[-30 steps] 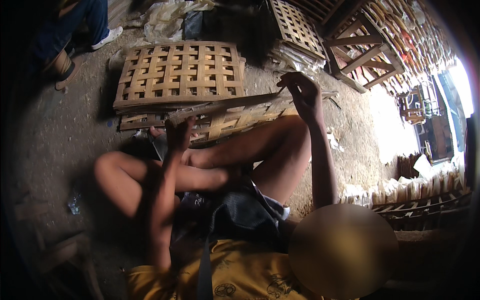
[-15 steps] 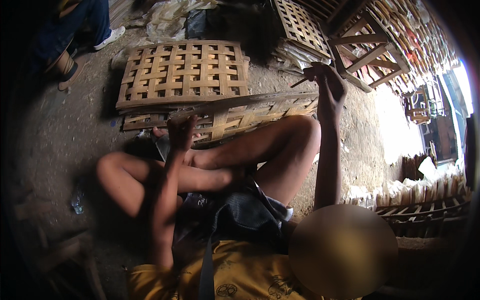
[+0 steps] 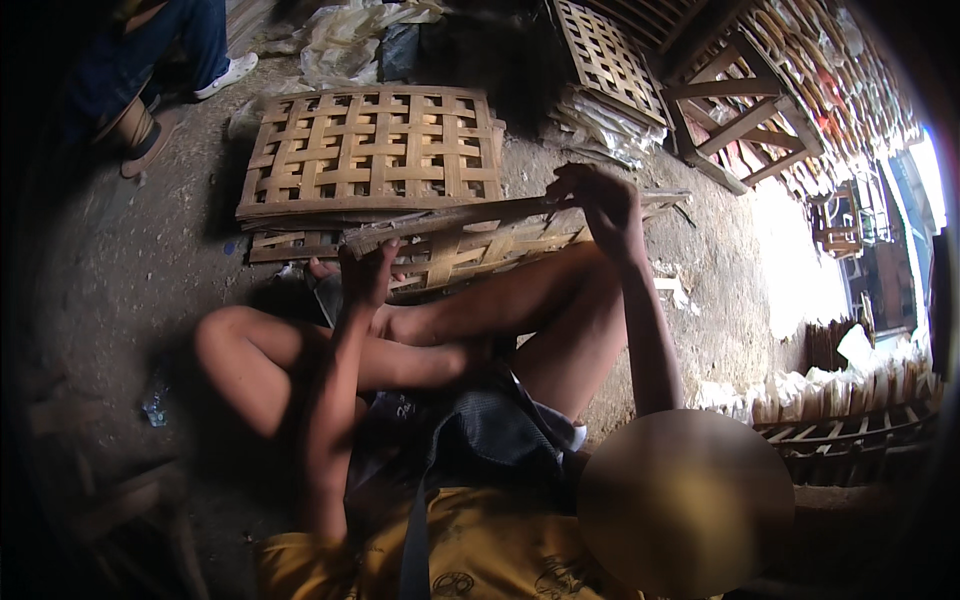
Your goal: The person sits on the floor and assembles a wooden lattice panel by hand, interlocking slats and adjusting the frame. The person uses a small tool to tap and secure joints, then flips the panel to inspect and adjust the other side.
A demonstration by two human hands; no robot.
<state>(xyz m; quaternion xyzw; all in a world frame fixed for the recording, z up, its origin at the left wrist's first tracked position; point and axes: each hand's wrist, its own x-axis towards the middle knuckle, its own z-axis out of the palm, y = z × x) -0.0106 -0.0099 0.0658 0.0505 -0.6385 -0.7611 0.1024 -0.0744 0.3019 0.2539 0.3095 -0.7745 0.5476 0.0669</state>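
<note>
Change since 0.5 s ago: right hand (image 3: 600,205) sits lower and further left than before, now over the near end of the strip; left hand (image 3: 368,272) stays about where it was, centre-left of the frame.
Strip: we hold 1 long bamboo strip (image 3: 470,215) running from centre-left up to the right of centre, lying across the top of a half-woven bamboo panel (image 3: 470,250).
Right fingers: curled and pinched on the strip near its right part.
Left fingers: folded around the strip's left end; we cannot tell how tightly.
Panel place: it rests on the ground just beyond our raised knee (image 3: 560,290), touching a finished lattice mat (image 3: 375,150) in the upper middle.
Doing it well: we judge the strip should stay flat and parallel to the panel's rows, with both hands keeping even tension so it does not twist or split.
Watch: our bare foot (image 3: 320,270) sits at the panel's left edge, likely pinning it; let it not slip.
Nearby: another person's shoe (image 3: 225,75) at upper left, well apart.
</note>
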